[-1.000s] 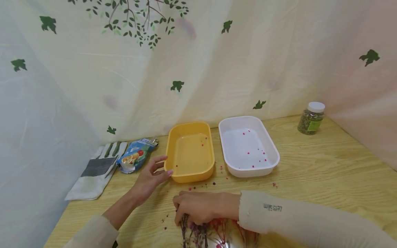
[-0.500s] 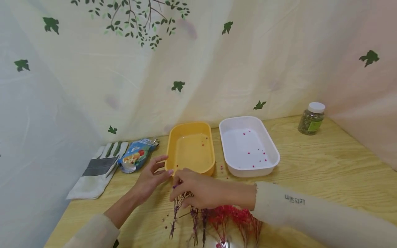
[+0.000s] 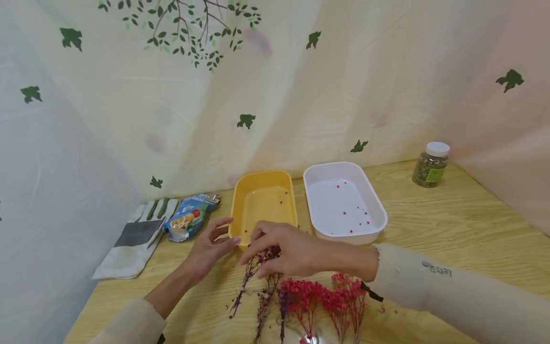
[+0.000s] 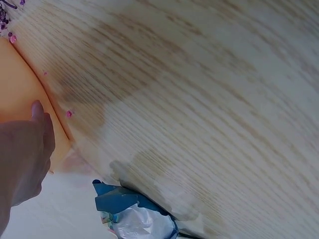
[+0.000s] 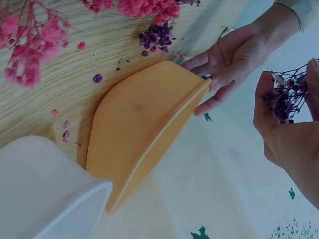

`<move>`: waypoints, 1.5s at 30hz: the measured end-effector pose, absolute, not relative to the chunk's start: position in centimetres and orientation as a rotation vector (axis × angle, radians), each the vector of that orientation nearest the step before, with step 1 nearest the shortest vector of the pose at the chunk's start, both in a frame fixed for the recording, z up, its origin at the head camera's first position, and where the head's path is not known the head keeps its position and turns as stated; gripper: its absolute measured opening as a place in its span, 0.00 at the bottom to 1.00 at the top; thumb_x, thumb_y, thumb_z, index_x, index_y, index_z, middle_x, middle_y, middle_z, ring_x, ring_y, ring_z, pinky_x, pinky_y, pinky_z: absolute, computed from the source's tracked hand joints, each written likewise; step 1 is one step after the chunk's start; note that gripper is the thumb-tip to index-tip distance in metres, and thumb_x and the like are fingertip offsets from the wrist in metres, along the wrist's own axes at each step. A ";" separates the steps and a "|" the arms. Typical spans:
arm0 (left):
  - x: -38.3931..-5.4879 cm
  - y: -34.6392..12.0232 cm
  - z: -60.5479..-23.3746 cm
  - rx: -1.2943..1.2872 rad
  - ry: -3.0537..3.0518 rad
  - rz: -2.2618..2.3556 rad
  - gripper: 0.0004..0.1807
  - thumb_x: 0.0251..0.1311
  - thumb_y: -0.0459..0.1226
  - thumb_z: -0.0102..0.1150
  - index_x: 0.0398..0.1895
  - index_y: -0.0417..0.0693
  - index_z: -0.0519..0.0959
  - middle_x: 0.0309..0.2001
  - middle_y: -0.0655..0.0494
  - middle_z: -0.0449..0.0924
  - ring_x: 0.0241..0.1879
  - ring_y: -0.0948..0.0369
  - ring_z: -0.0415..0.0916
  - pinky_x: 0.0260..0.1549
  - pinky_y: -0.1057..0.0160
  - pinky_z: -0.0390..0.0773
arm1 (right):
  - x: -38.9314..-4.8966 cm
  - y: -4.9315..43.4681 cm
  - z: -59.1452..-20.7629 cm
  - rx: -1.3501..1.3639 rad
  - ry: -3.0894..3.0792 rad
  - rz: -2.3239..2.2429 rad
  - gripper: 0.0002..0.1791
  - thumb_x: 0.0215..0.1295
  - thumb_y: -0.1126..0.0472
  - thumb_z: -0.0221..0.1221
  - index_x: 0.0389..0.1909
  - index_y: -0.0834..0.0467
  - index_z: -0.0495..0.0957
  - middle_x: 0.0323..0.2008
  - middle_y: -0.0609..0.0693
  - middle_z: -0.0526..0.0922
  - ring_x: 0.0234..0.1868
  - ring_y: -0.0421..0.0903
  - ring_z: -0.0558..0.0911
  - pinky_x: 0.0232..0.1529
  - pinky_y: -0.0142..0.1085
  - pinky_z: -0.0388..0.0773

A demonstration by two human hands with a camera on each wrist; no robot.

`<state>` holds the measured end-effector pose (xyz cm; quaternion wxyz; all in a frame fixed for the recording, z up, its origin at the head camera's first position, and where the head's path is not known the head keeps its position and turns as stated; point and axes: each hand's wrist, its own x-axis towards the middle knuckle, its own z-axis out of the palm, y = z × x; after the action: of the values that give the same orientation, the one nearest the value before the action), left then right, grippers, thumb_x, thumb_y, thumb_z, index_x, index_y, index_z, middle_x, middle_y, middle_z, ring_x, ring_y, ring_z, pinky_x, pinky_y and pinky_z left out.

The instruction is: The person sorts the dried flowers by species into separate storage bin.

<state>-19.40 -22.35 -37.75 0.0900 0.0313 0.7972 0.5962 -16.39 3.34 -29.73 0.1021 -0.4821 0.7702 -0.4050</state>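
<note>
My left hand point(image 3: 209, 251) rests its fingers and thumb against the near left corner of the yellow tray point(image 3: 263, 203), with the fingers fairly straight. Close to that tray's front edge, my right hand point(image 3: 296, 249) pinches a sprig of dried purple flowers point(image 5: 286, 99) between thumb and fingers, its stems slanting down toward the table. A second purple bunch point(image 3: 265, 303) lies just below the right hand; whether it is touched I cannot tell. Another dark purple bunch point(image 3: 282, 303) and several red dried flower bunches point(image 3: 305, 291) lie along the front of the table.
To the right of the yellow tray stands a white tray point(image 3: 339, 205) with scattered tiny red bits. A white-lidded jar point(image 3: 431, 165) is at the far right. Gloves point(image 3: 136, 239) and a blue snack bag point(image 3: 189, 217) lie at left. A leaf-patterned curtain hangs behind.
My right hand has risen from the purple flowers at the table's front toward the yellow tray, bringing a sprig along. The red bunches have come into fuller view. My left hand stays put.
</note>
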 end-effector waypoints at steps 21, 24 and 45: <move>-19.0 -22.1 -37.6 0.029 2.350 1.780 0.36 0.58 0.42 0.66 0.68 0.54 0.61 0.65 0.41 0.65 0.63 0.46 0.69 0.53 0.53 0.76 | -19.6 4.7 -30.9 -1.350 2.474 -1.067 0.15 0.58 0.63 0.66 0.47 0.51 0.84 0.41 0.46 0.71 0.41 0.44 0.72 0.41 0.34 0.75; -19.0 -22.1 -37.7 0.036 2.350 1.786 0.36 0.58 0.42 0.66 0.68 0.53 0.61 0.65 0.41 0.65 0.62 0.46 0.69 0.53 0.53 0.76 | -20.3 5.0 -30.6 -1.317 2.492 -1.068 0.15 0.59 0.64 0.66 0.48 0.52 0.84 0.40 0.48 0.71 0.39 0.44 0.72 0.38 0.33 0.75; -19.4 -22.1 -37.4 0.038 2.351 1.764 0.36 0.58 0.44 0.66 0.68 0.55 0.61 0.65 0.42 0.65 0.62 0.47 0.70 0.53 0.55 0.77 | -25.7 4.7 -29.7 -1.324 2.686 -0.869 0.15 0.60 0.65 0.65 0.48 0.57 0.84 0.38 0.55 0.73 0.36 0.46 0.66 0.36 0.34 0.65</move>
<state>-19.35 -22.12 -37.37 0.1008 0.0129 0.7957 0.5971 -25.70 4.69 -29.68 0.0115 -0.4246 0.8614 -0.2786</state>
